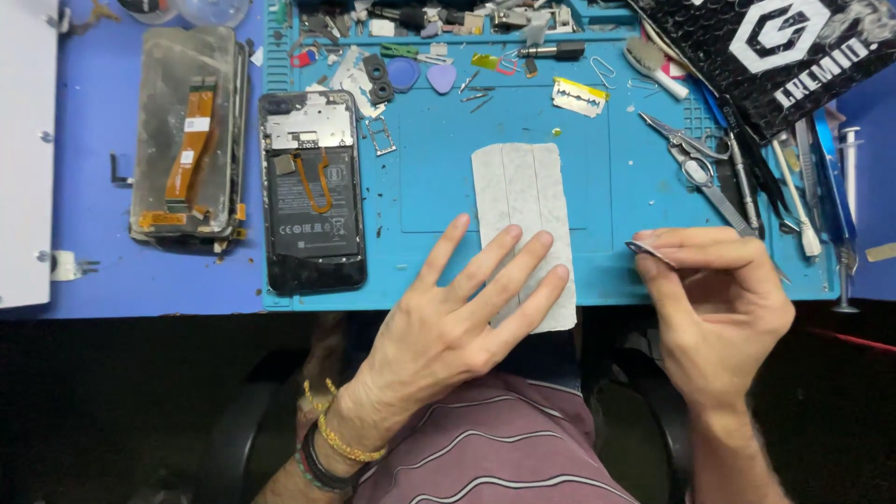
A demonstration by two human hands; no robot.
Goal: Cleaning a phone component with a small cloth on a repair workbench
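White strip of ribbed sheet [523,215], lying lengthwise on the blue work mat [597,187] at the near edge of the bench [93,187], its near end overhanging toward the person. Left hand [457,317] flat on it, fingers [518,257] spread and released, pressing the strip's near half; nothing gripped. Right hand [714,308] just beside the strip, apart from it, thumb and forefinger pinched on a small thin metal blade [646,248] whose tip points toward the strip's right edge. Beyond, at left on the mat: opened phone [311,187], back off, battery and board exposed. Further left, off the mat: detached screen panel [187,140] with orange flex cable. At right: scissors [695,163] and assorted hand tools. Far edge: razor blade [579,96], plastic picks [441,77], small parts
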